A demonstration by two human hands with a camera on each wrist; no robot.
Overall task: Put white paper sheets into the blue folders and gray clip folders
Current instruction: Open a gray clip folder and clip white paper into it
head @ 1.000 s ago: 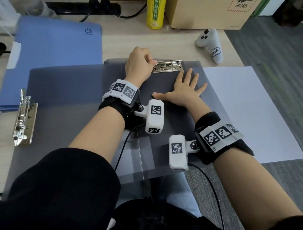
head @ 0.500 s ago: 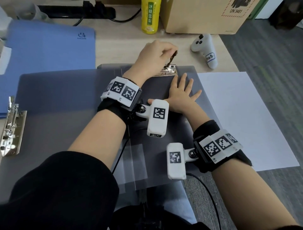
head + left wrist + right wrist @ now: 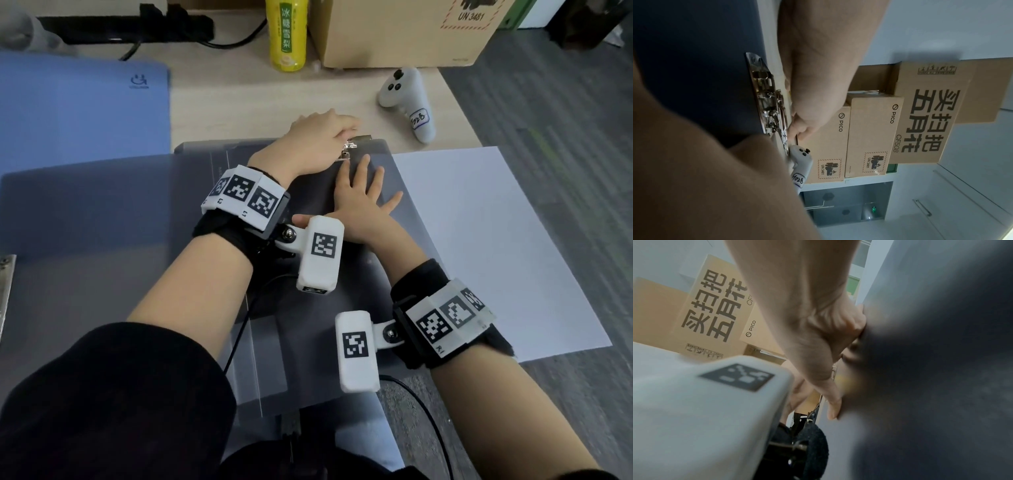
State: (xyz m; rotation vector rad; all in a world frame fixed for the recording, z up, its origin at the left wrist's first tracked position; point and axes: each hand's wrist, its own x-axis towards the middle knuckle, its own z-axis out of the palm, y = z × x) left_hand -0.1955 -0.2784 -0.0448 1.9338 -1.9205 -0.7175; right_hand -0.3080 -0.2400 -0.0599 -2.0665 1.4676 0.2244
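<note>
Fingers of the left hand curl over the metal clip at the top of the gray folder, apparently gripping its lever. The right hand lies flat, fingers spread, pressing the folder down. The white sheet waits just beside it, not yet inserted. If the lever slips, the clip may snap onto the right fingertips.

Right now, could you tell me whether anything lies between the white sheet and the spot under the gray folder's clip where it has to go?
Yes. The right hand lies flat on the gray folder just below the clip, which the left hand grips. The sheet lies bare, beside the folder.
</note>
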